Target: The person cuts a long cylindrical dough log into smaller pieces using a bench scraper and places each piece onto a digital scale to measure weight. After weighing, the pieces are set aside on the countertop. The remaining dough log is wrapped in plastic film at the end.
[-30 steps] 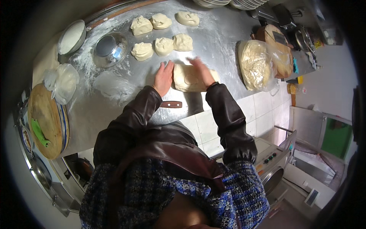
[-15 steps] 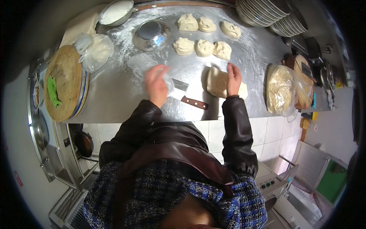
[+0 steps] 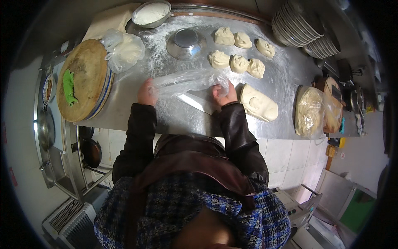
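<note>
My left hand [image 3: 147, 93] and my right hand [image 3: 224, 93] each grip an end of a clear plastic bag [image 3: 182, 81], stretched between them above the steel worktable. Below the bag lies a broad-bladed knife [image 3: 195, 102]; its handle is hidden behind my right arm. A long slab of dough [image 3: 259, 104] rests just right of my right hand. Beyond it, several smaller lumps of dough [image 3: 239, 63] sit in two rows on the floured steel. An upturned metal bowl [image 3: 186, 45] stands beyond the bag.
At the far left are a bowl of flour [image 3: 151, 15] and a tied plastic bag of pale contents [image 3: 126, 53]. A round wooden board [image 3: 86, 76] bears a green cloth [image 3: 69, 87]. Stacked bowls [image 3: 296, 25] and a plastic-wrapped bundle [image 3: 310, 112] occupy the right side.
My hands have taken hold of the plastic bag, lifted it off the table and spread it sideways. My right hand has left the dough slab. The whole view has shifted slightly.
</note>
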Demonstrator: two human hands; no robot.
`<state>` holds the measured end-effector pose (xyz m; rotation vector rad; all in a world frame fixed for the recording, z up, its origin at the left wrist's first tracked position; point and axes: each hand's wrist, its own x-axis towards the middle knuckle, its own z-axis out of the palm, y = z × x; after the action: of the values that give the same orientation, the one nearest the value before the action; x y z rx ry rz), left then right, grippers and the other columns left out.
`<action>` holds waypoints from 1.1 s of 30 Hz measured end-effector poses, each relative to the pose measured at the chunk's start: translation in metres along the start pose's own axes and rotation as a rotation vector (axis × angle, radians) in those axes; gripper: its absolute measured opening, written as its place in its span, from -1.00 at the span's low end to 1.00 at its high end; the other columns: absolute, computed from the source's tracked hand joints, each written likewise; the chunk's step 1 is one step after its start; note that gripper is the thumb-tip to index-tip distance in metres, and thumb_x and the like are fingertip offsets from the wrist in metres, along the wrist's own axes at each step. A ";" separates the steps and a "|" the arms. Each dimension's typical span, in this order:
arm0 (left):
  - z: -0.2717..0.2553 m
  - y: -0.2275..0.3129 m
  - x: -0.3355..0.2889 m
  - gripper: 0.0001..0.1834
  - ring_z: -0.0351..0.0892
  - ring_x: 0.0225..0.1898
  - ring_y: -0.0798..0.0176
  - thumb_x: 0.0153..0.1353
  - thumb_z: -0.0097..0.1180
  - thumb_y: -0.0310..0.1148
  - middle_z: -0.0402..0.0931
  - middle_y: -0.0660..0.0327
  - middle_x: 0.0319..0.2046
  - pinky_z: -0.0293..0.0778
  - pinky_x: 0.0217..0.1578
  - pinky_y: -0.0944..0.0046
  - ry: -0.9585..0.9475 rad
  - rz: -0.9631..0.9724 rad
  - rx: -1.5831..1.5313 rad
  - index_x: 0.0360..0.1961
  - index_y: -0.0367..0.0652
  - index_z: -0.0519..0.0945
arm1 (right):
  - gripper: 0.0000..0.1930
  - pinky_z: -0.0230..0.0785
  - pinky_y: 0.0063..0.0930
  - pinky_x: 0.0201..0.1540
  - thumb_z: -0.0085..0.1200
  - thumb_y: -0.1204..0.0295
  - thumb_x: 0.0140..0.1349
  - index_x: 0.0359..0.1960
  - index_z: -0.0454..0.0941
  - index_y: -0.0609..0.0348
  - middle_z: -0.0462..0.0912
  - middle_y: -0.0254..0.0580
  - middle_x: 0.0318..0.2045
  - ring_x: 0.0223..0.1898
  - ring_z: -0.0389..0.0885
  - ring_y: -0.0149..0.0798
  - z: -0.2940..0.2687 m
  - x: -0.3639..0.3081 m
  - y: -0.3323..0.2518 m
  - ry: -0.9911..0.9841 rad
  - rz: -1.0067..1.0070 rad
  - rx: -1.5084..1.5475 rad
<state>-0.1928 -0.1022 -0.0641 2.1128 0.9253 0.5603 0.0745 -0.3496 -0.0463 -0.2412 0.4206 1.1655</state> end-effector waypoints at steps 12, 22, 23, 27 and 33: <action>-0.011 0.059 0.016 -0.70 0.61 -0.07 0.22 0.24 0.20 -0.41 0.66 0.08 -0.10 0.51 -0.04 0.20 -0.420 -0.104 -0.245 -0.02 -0.26 0.61 | -0.60 0.51 -0.27 0.07 0.03 0.47 0.31 0.19 0.46 0.09 0.61 -0.27 -0.01 0.01 0.60 -0.21 0.037 -0.046 -0.036 -0.081 -0.417 -0.495; -0.022 -0.034 0.021 -0.32 0.48 0.19 0.10 0.23 0.12 -0.42 0.44 -0.03 0.21 0.40 0.20 0.17 -0.586 -0.211 -0.728 0.39 -0.27 0.27 | -0.73 0.23 -0.60 -0.54 0.03 0.77 0.10 -0.22 0.54 0.14 0.56 -0.42 -0.44 -0.58 0.40 -0.52 0.003 -0.042 -0.040 0.330 -0.901 -0.969; -0.031 -0.018 0.020 -0.30 0.46 0.22 0.10 0.24 0.13 -0.41 0.44 -0.02 0.21 0.36 0.24 0.17 -0.606 -0.281 -0.674 0.40 -0.27 0.26 | -0.74 0.22 -0.61 -0.54 0.04 0.76 0.10 -0.22 0.55 0.14 0.56 -0.43 -0.44 -0.58 0.39 -0.53 -0.002 -0.039 -0.039 0.332 -0.904 -1.022; -0.054 0.048 0.025 -0.23 0.40 0.30 0.11 0.23 0.19 -0.37 0.45 -0.02 0.23 0.30 0.31 0.15 -0.833 -0.457 -1.034 0.45 -0.26 0.21 | -0.74 0.29 -0.59 -0.32 0.10 0.74 0.06 -0.22 0.59 0.18 0.59 -0.42 -0.37 -0.40 0.48 -0.50 -0.012 -0.025 -0.034 0.300 -0.887 -1.153; -0.001 0.075 0.023 -0.64 0.56 -0.43 0.32 0.33 0.16 -0.39 0.57 0.21 -0.30 0.50 -0.41 0.27 -0.755 -0.292 -0.457 0.12 -0.18 0.46 | -0.52 0.40 -0.30 0.09 0.27 0.51 -0.03 0.02 0.59 0.11 0.56 0.07 0.05 0.04 0.54 -0.04 0.030 -0.028 -0.017 0.423 -1.006 -1.872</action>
<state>-0.1462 -0.1187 -0.0035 1.5355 0.5723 -0.1747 0.0864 -0.3676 -0.0080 -2.0569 -0.5631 0.1333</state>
